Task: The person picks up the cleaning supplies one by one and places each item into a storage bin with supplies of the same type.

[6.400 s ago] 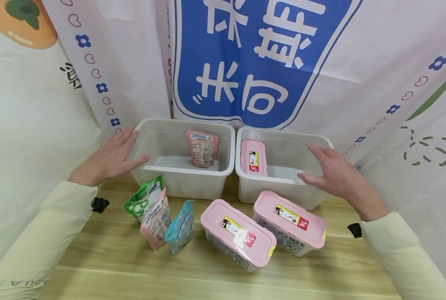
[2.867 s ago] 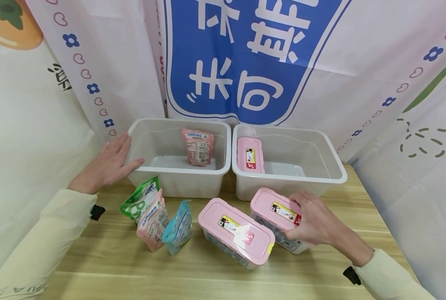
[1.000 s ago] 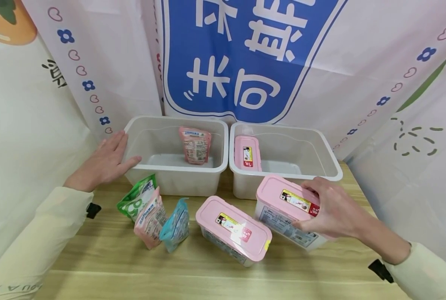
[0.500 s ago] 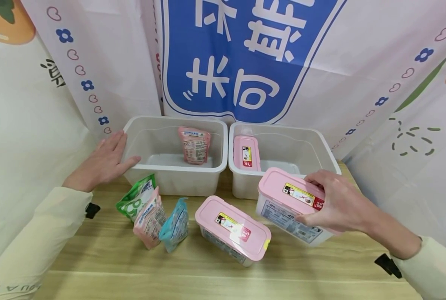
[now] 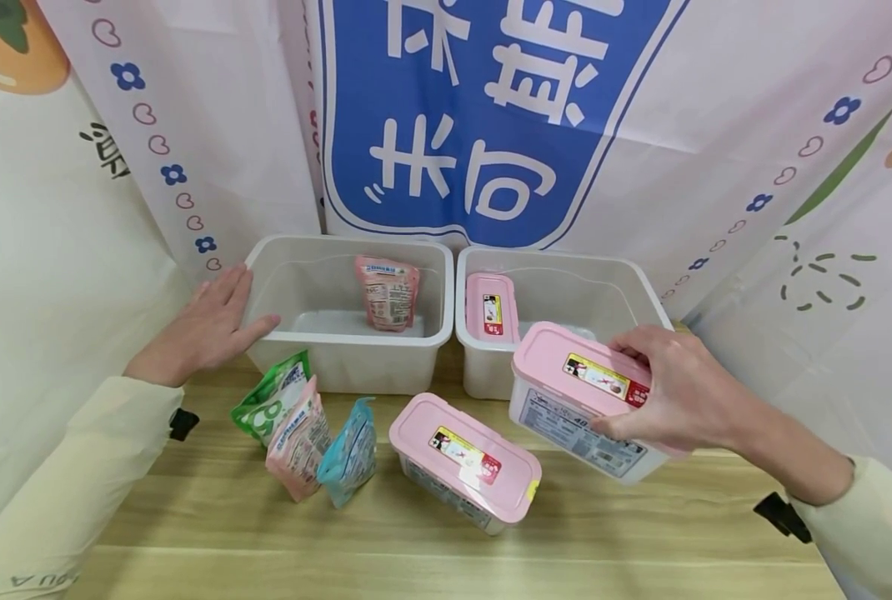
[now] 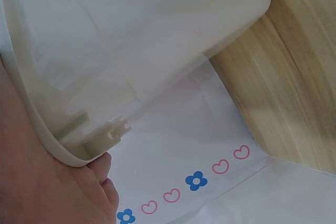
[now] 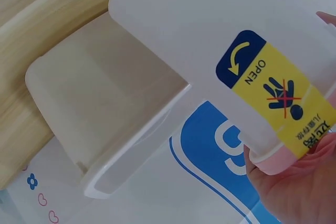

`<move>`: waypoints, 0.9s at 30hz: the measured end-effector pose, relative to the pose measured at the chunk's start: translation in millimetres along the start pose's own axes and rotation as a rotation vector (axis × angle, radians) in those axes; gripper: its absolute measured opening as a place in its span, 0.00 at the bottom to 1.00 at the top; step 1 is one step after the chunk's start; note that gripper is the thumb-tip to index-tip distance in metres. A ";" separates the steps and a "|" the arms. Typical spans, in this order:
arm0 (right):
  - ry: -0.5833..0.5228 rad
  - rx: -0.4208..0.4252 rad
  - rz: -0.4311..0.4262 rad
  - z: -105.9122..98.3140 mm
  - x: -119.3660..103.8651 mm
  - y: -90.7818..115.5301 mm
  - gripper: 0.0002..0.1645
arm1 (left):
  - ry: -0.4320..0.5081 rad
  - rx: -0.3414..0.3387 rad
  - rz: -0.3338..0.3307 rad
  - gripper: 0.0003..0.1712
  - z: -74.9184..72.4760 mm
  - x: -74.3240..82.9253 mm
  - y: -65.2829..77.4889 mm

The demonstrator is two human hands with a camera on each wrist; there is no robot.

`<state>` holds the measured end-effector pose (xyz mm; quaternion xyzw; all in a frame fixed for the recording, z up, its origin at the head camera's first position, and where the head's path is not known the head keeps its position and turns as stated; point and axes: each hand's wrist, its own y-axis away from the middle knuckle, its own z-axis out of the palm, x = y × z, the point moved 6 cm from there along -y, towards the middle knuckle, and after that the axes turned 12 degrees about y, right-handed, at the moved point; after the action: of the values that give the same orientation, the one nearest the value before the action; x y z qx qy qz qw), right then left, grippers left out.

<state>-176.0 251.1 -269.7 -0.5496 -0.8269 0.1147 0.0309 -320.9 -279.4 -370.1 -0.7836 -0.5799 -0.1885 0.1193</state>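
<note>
My right hand (image 5: 671,392) grips a pink-lidded plastic box (image 5: 566,362) by its lid, thumb on the near long side. The box is tilted and overlaps the front rim of the right white bin (image 5: 483,375). A yellow and blue OPEN sticker (image 7: 273,93) shows on its end in the right wrist view. My left hand (image 5: 202,329) rests on the left rim of the left white bin (image 5: 348,362), fingers straight and thumb spread. Inside the left bin stands a pink pouch (image 5: 388,296); the right bin holds another pink-lidded box (image 5: 491,308) against its left wall.
In front of the left bin stand a green pouch (image 5: 269,404), a pink pouch (image 5: 299,442) and a blue pouch (image 5: 350,454). One more pink-lidded box (image 5: 453,458) sits on the wooden table (image 5: 446,567). A printed cloth (image 5: 251,125) hangs close behind both bins.
My right hand has left the right bin's rim, taken hold of the right-hand box on the table and raised it toward that bin. The left hand stays on its rim.
</note>
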 end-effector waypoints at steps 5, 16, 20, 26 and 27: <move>0.010 -0.016 0.022 -6.7 -2.1 -2.2 0.43 | -0.005 -0.001 0.000 0.58 0.0 0.7 -0.6; 0.002 -0.048 0.031 -19.6 -5.5 -9.0 0.42 | -0.011 -0.021 -0.004 0.58 2.2 -3.3 1.3; -0.001 -0.056 0.043 -25.4 -5.1 -11.6 0.44 | -0.007 -0.018 -0.002 0.58 1.8 -2.7 0.6; 0.019 -0.052 0.034 -31.8 -3.6 -16.2 0.43 | -0.018 -0.010 0.002 0.58 1.2 -1.5 -1.4; 0.023 -0.050 0.029 -32.5 -3.4 -16.8 0.43 | -0.018 -0.010 0.004 0.58 1.0 -0.8 -1.5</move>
<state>-184.1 246.8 -234.1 -0.5634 -0.8211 0.0880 0.0247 -322.3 -279.2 -371.4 -0.7869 -0.5785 -0.1841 0.1106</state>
